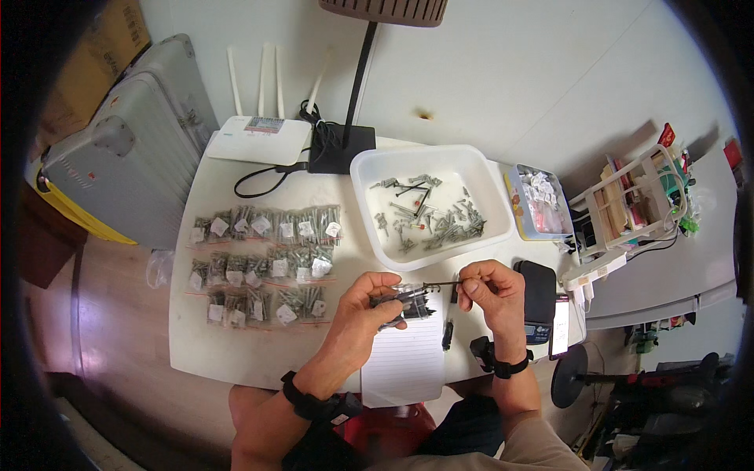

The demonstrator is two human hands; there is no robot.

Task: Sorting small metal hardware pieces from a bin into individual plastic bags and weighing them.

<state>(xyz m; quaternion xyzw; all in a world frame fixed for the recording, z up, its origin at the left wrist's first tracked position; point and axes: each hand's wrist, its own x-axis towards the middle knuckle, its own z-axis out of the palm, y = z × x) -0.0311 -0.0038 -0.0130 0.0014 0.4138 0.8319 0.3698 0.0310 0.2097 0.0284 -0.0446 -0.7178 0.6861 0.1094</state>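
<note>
My left hand (372, 303) grips a small clear plastic bag (417, 306) filled with dark screws. Between the thumb and fingers of my right hand (492, 288) is a long dark screw (443, 284), its far end close to the bag's upper side. Below the bag lies a lined paper pad (403, 362), partly covered by my left hand. A black pen (448, 335) rests along the pad's right edge. Beyond my hands stands a white plastic tub (383, 250) with loose silver screws (456, 229) and a few dark long ones (421, 203) on its bottom.
Rows of labelled bags of screws (265, 268) cover the table's left side. A white router (259, 141) and a lamp base (359, 150) stand at the back. To the right are a tin of small bags (542, 200), a black digital scale (535, 294), a phone (559, 327) and a white rack (630, 194).
</note>
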